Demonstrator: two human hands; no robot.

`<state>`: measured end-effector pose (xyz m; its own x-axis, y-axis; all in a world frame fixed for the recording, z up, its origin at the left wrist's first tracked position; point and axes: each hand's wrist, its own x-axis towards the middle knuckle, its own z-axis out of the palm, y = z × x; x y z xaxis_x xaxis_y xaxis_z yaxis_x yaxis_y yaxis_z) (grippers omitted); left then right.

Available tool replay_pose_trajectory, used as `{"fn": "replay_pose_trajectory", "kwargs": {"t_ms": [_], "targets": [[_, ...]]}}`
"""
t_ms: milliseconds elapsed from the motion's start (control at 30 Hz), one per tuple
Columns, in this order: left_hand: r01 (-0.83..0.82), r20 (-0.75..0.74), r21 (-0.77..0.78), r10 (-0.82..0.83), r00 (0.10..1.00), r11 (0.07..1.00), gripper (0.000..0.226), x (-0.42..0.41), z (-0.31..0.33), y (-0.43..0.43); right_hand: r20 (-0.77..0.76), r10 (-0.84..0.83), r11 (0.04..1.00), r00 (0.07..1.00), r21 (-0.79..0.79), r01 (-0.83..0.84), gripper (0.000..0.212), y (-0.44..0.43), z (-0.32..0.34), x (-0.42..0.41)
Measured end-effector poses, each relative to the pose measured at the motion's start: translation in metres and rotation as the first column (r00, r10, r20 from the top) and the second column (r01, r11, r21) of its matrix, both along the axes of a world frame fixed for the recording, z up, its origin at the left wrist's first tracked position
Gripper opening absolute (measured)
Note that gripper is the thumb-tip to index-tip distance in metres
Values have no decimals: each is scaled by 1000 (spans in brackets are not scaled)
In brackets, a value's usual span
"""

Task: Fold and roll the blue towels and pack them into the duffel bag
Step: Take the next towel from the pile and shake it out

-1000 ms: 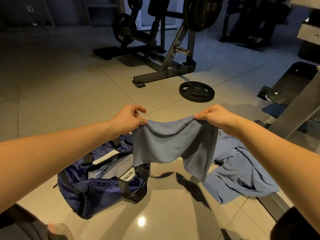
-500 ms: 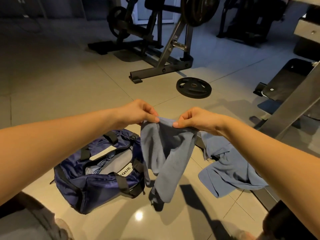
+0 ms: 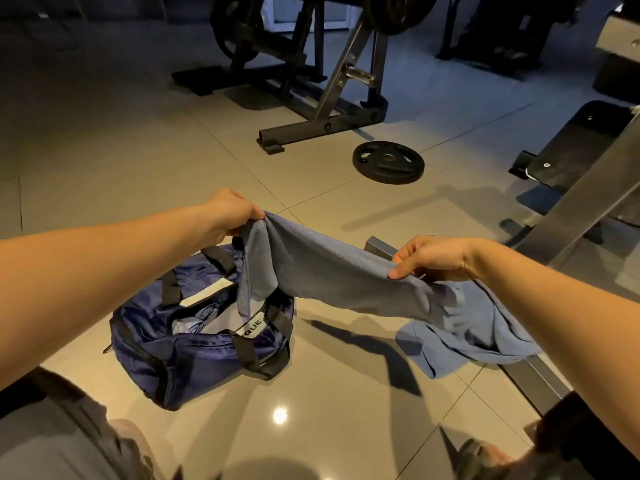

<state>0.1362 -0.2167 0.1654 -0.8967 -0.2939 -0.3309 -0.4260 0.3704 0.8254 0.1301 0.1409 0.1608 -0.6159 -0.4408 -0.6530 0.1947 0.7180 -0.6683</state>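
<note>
The towel (image 3: 332,271) is stretched above the bag (image 3: 194,355), its ends clamped by left hand (image 3: 228,216) and right hand (image 3: 434,258) fingers (image 3: 403,253), probably to flatten it for folding.

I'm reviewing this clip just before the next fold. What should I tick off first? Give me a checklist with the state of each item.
1. Left hand grips one end of the towel: ok.
2. Right hand pinches the other end: ok.
3. Towel off the floor: ok, though its right tail is blurred.
4. Towel flat and even for folding: not ok, it sags bunched between the hands.
5. Bag open: ok.
6. Second towel packed: not ok, it lies crumpled on the floor.
</note>
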Motion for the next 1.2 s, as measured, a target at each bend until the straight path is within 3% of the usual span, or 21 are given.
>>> {"fn": "replay_pose_trajectory", "kwargs": {"t_ms": [267,400,533,667,800,1000,1200], "targets": [[-144,-36,-23,144,989,989,20,0,-11,-7,-39,-142,974,989,174,147,22,25,-13,-5],[-184,-33,-59,182,983,981,18,2,-20,-9,-96,-227,905,969,347,246,36,37,-27,-6],[-141,4,-43,141,990,989,19,2,-19,-4,-192,-315,851,929,377,366,39,36,-28,-8],[-30,45,-1,30,999,1000,5,4,-12,8,-202,-250,916,947,269,299,33,2,-8,-11],[84,50,59,-87,995,995,12,5,-5,28,-198,-184,975,963,84,204,31,-44,33,-3],[270,-43,177,-267,963,946,13,10,12,67,-116,-414,907,903,-131,399,37,-75,55,15],[410,-82,242,-403,912,879,16,22,27,72,-95,-490,845,867,-299,444,18,-85,51,18]]}}
